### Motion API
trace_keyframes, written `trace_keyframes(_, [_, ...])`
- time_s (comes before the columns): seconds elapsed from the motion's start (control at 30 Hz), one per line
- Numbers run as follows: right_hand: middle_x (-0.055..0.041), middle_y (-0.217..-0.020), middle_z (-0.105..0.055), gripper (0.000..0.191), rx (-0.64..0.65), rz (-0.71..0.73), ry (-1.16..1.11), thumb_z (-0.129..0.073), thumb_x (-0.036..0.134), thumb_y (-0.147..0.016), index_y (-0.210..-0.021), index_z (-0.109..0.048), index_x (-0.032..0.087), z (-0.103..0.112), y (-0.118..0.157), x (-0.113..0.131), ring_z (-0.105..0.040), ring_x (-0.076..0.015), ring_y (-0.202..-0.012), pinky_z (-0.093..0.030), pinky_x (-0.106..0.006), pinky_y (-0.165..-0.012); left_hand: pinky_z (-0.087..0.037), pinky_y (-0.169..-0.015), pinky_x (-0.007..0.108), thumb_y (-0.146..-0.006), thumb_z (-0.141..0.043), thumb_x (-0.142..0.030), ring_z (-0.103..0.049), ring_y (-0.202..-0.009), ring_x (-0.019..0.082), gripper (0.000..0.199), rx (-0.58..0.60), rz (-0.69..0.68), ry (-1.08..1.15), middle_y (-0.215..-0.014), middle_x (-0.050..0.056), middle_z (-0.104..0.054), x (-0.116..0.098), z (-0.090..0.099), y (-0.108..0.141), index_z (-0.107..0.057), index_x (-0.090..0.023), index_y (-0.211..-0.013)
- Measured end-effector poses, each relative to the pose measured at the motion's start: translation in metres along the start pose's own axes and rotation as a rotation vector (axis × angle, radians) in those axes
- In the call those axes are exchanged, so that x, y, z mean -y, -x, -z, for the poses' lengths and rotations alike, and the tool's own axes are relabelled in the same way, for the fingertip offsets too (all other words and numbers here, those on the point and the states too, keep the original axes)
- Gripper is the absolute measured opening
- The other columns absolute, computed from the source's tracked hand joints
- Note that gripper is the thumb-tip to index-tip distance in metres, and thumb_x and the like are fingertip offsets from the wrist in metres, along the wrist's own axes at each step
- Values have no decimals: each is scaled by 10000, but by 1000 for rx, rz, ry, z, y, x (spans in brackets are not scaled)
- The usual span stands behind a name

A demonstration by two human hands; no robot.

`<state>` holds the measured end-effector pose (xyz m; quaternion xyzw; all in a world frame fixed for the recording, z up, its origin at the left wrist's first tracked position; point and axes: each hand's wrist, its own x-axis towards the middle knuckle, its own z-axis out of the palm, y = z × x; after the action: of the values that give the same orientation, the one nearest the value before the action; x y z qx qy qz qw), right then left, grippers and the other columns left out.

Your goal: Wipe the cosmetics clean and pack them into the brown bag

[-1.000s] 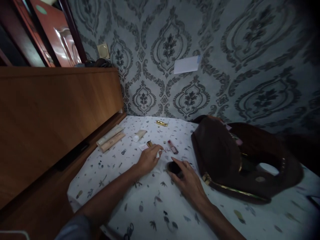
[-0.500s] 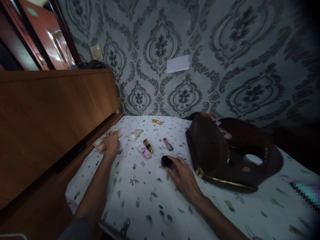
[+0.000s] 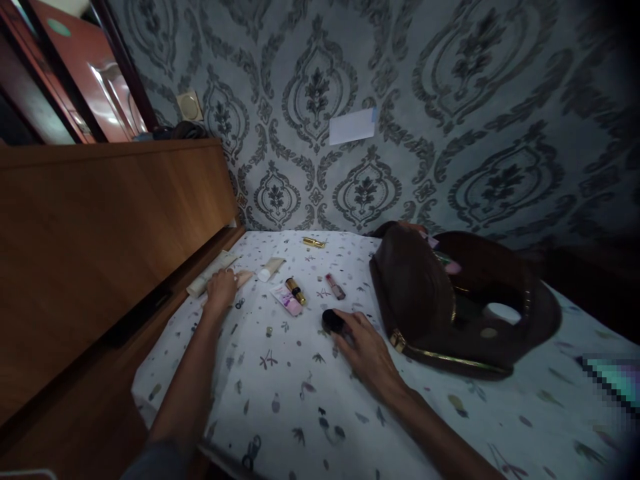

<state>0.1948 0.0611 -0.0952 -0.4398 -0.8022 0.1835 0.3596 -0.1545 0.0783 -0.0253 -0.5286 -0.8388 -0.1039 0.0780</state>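
Observation:
My left hand [image 3: 221, 288] is closed over a peach-coloured tube [image 3: 244, 277], whose end shows beyond the fingers. Right beside it, along the bed's left edge, lies a longer cream tube [image 3: 199, 287]. My right hand [image 3: 364, 343] grips a small dark item with a round black end [image 3: 332, 321]; the fingers hide the rest. Between the hands lie a pink-and-white tube [image 3: 287, 300], a black-and-gold lipstick-like tube [image 3: 295, 291] and a small pinkish-red tube [image 3: 335, 287]. Farther back are a beige tube with a white cap [image 3: 271, 269] and a gold tube [image 3: 313, 243].
An unzipped dark brown bag [image 3: 415, 287] stands at right with a white round thing [image 3: 503, 313] inside. A wooden board [image 3: 120, 213] borders the left side. Patterned wallpaper [image 3: 320, 87] covers the wall behind. A blurred screen-like object [image 3: 613, 377] lies far right.
My left hand has shifted slightly, and the peach-coloured tube under it now sticks out more to the right, away from the cream tube. My right hand keeps its hold on the black-ended item.

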Motion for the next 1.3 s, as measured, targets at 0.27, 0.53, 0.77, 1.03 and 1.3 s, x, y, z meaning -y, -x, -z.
trace_keyframes(0.27, [-97,-1055,-603,418,-3,21,0,-500,312,-884,-1277,-578,192,2,0,1,-614,-248,-939,-526,-396,-842,-499,-661,249,-926,-401,-181,-686,-754,174,308,-23,12,186,-829,27,-716,1,5,-7,-675,-198,-1065])
trace_keyframes(0.53, [-79,-1042,-596,421,8,-12,8,-513,294,-868,-1274,-586,212,4,0,5,-607,-238,-933,-517,-375,-838,-496,-832,489,-933,-431,-246,-540,-1189,385,344,-203,299,8,-1263,239,-586,31,26,1,-572,-147,-1231])
trace_keyframes(0.77, [-83,-1067,-588,428,26,-21,-27,-504,293,-874,-1289,-573,210,6,1,7,-600,-239,-964,-504,-378,-876,-500,-854,447,-886,-530,-300,-588,-1150,353,321,-65,228,-53,-1219,179,-653,36,24,-2,-648,-191,-1164])
trace_keyframes(1.03, [-77,-1055,-586,423,24,-21,-13,-516,293,-876,-1289,-567,222,4,1,5,-589,-233,-950,-502,-371,-866,-495,-801,357,-878,-548,-450,-667,-1013,300,345,54,83,-55,-1080,108,-732,11,27,-3,-697,-240,-1108])
trace_keyframes(1.3, [-83,-1075,-584,426,23,-16,-14,-520,262,-875,-1294,-567,203,6,1,6,-592,-234,-980,-511,-376,-871,-470,-859,381,-975,-361,-240,-558,-1166,314,338,-67,-114,-73,-1223,163,-617,-41,36,25,-629,-170,-1169])
